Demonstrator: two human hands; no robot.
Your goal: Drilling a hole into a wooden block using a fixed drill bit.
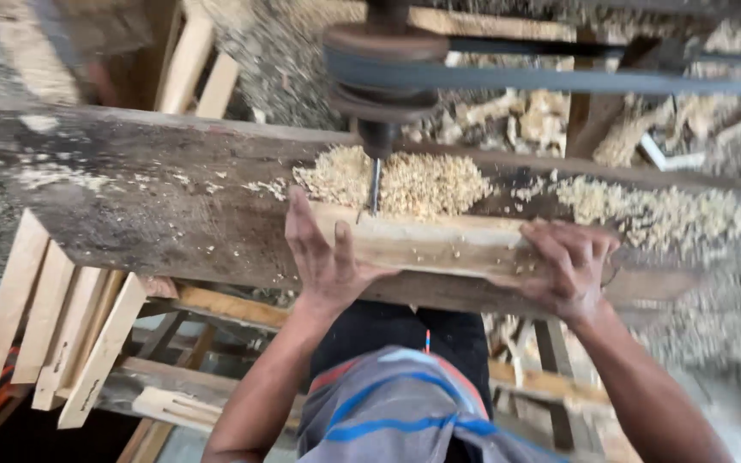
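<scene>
A single head-worn camera looks steeply down and slightly forward from just above the person's chest, close to the work. The desk point(156, 206), a dark worn plank, crosses the whole frame at a slight tilt, its near edge just past the person's body and its far edge beneath a belt-driven pulley point(383, 73). Below the near edge, the floor and stacked wooden slats point(53, 330) show at lower left.

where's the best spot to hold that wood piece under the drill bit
Probably at its two ends, from the near side: the wood piece lies long and flat across the bench, with the drill bit over its middle. The left hand and right hand press there already.
</scene>
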